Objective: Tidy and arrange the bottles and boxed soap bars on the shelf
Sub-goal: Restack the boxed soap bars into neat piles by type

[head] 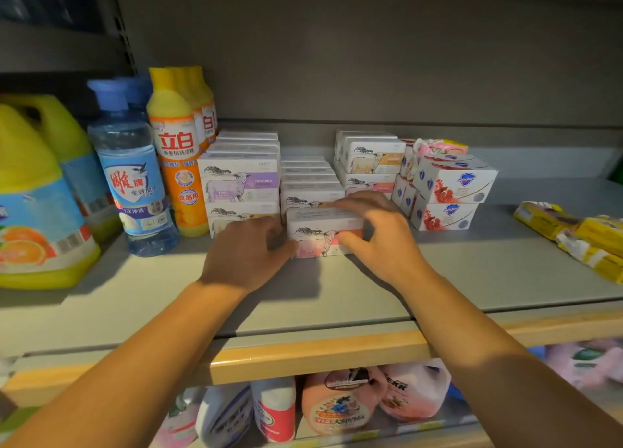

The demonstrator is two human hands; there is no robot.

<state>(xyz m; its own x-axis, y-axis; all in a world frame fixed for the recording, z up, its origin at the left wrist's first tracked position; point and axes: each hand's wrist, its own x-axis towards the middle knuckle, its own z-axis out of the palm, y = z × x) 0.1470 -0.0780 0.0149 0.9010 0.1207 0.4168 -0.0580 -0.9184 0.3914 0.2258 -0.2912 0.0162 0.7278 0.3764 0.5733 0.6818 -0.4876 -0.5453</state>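
Both hands, left and right, grip a pink box mid-shelf; yellow bars at the right edge seemingly remain unsorted.

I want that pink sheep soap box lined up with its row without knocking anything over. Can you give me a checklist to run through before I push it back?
1. Both hands on the pink sheep box: ok. Left hand is at its left end, right hand over its top and right end.
2. Firmness of the grip: cannot tell; the left fingertips are blurred.
3. Box flat on the shelf: ok.
4. Row of white boxes directly behind it: ok.
5. Purple sheep stack on the left clear of the path: cannot tell; the left hand hides the gap.
6. Red-and-white boxes on the right out of the way: ok.
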